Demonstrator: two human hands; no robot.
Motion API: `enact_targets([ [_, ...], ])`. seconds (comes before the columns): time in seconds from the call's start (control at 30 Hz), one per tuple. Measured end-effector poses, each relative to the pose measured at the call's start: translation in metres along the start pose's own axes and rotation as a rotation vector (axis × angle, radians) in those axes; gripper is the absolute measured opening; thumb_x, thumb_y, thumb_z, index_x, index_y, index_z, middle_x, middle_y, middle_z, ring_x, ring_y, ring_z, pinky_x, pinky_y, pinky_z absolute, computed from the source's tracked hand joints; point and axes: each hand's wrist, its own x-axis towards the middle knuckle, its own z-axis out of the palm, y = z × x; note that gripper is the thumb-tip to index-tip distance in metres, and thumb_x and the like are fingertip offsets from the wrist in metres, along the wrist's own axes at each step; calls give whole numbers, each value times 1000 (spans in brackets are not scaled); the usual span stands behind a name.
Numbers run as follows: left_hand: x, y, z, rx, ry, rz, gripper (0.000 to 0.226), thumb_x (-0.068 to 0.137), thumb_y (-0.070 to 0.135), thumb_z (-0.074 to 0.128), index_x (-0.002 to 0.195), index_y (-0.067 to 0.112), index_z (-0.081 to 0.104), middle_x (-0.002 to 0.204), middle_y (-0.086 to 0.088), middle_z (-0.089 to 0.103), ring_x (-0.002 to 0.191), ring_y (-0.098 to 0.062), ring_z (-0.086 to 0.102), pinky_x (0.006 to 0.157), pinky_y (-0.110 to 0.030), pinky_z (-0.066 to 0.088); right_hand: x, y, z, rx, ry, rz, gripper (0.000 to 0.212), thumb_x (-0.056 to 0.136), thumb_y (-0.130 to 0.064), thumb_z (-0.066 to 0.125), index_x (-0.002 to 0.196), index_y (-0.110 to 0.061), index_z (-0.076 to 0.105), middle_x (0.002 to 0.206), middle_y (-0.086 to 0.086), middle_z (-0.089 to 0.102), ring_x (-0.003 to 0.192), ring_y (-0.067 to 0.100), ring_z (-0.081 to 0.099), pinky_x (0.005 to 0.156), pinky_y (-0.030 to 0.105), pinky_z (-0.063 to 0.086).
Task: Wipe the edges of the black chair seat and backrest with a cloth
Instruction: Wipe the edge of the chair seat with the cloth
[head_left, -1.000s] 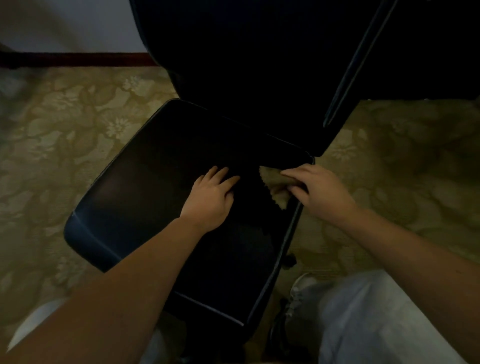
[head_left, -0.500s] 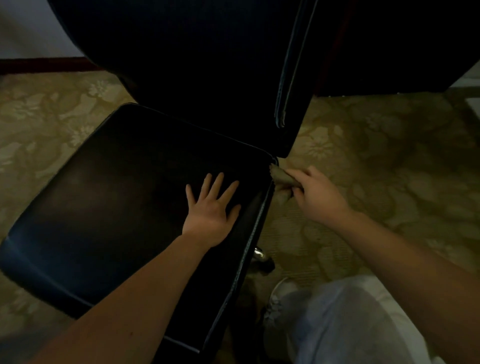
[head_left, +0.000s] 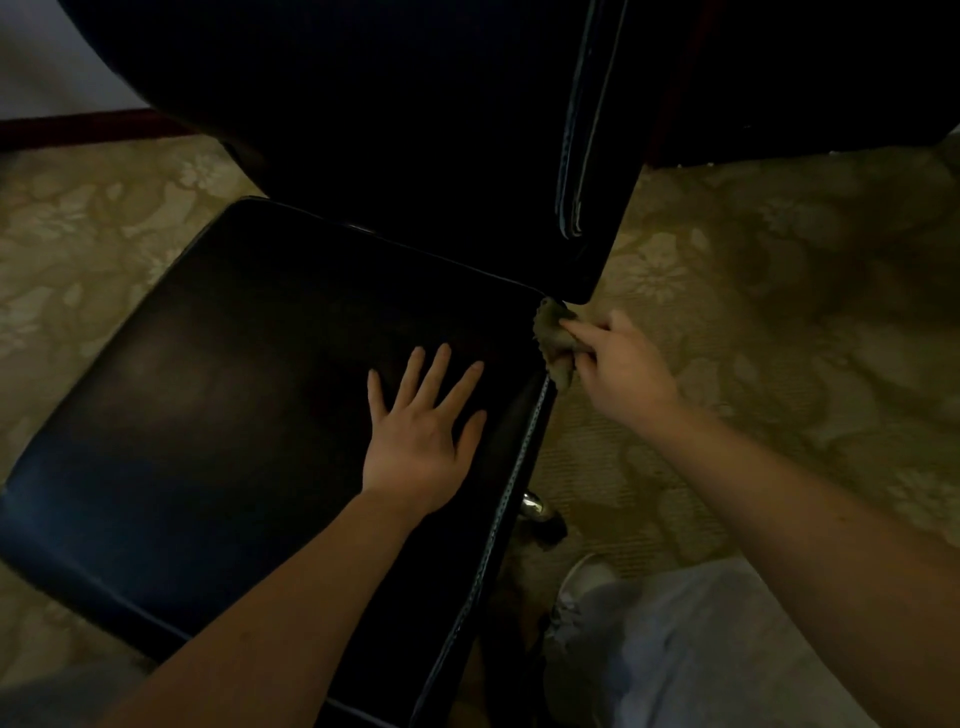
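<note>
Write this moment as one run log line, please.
left hand: flat on seat | right hand: grips cloth at seat edge, under backrest corner

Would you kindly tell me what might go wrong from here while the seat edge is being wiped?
The cloth is bunched small in the right hand at the rear corner of the seat, so it may snag under the backrest or miss the edge. The left hand pressed flat on the seat could leave smudges.

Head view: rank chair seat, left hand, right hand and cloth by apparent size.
1. chair seat
2. left hand and right hand, too alike to rank
3. cloth, partly covered
</note>
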Motion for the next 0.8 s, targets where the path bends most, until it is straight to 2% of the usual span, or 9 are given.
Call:
enact_targets([
  [0.13, 0, 0, 0, 16, 11, -11, 61, 98, 61, 10, 156, 44, 8, 167, 6, -2, 153, -18, -12, 121, -60, -6, 1, 3, 5, 40, 33, -15, 44, 98, -19, 52, 142, -23, 52, 112, 10, 49, 103, 29, 52, 86, 38, 47],
  [0.23, 0, 0, 1, 26, 2, -10, 60, 98, 61, 12, 156, 45, 6, 167, 6, -2, 153, -18, -12, 121, -59, -6, 5, 2, 5, 75, 13, -9, 44, 99, -17, 51, 142, -20, 51, 116, 11, 49, 106, 29, 51, 88, 35, 44],
  [0.4, 2, 1, 2, 74, -9, -12, 61, 98, 61, 9, 156, 42, 6, 167, 3, -2, 153, -21, -12, 120, -61, -6, -13, -2, 9, 64, -12, -55, 43, 98, -16, 53, 141, -17, 52, 110, 7, 48, 97, 24, 52, 74, 28, 38],
  [0.6, 4, 5, -4, 85, -28, 50, 67, 96, 58, 7, 158, 32, 13, 167, 1, -1, 153, -22, -14, 120, -62, -4, -5, 1, 1, 52, -10, -94, 39, 97, -16, 53, 136, -19, 58, 115, 7, 53, 102, 26, 55, 81, 32, 44],
  [0.7, 4, 4, -3, 95, -26, 69, 66, 98, 56, 9, 158, 30, 14, 167, 5, -1, 153, -18, -14, 121, -59, -4, 5, -3, -1, 47, 23, -47, 39, 98, -16, 51, 136, -20, 58, 118, 9, 53, 105, 26, 54, 81, 26, 39],
  [0.8, 6, 4, -1, 94, -30, 60, 64, 99, 56, 10, 157, 31, 13, 167, 6, -1, 153, -17, -13, 122, -58, -4, 4, -6, 3, 70, 33, -7, 40, 97, -15, 52, 137, -20, 57, 116, 8, 52, 104, 26, 54, 83, 32, 45],
])
